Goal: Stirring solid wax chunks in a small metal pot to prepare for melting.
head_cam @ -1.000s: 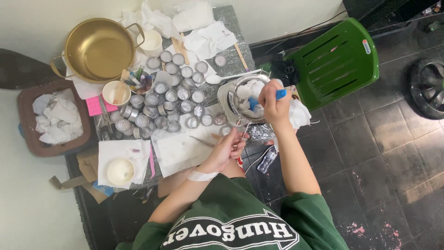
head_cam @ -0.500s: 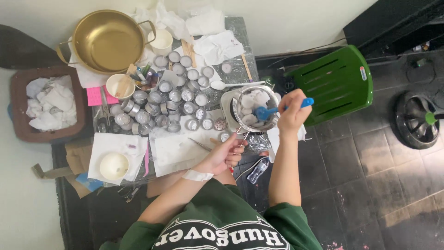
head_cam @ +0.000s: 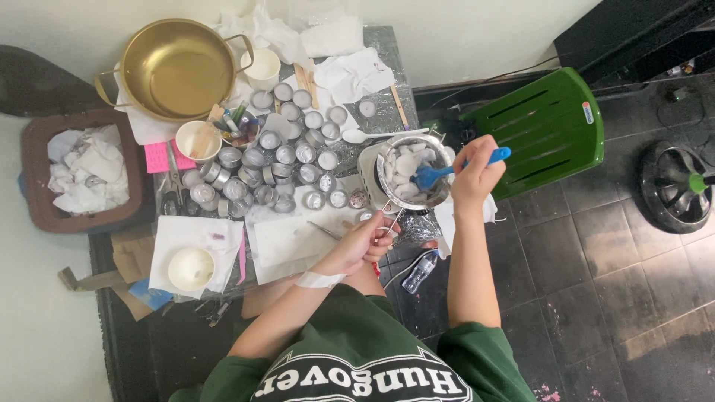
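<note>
Overhead view of a person in a green printed sweatshirt (head_cam: 365, 357) seated at a cluttered foil-covered table (head_cam: 380, 45). The left hand (head_cam: 365, 242), its wrist wrapped in a white band (head_cam: 316, 281), closes its fingers around the thin wire handle (head_cam: 391, 219) of a small round metal pot (head_cam: 412, 173) that sits on a white base at the table's right edge. Inside the pot lie pale white lumps (head_cam: 404, 164). The right hand (head_cam: 477, 175) grips the handle of a blue spatula (head_cam: 454, 167), whose blade rests among the lumps. Left of the pot, many small round metal cups (head_cam: 279, 156) cluster together beside white paper sheets (head_cam: 287, 242). Farther off stand a wide brass-coloured two-handled pan (head_cam: 173, 68), a brown bin of crumpled tissue (head_cam: 82, 171) and a green plastic chair (head_cam: 544, 123).
</note>
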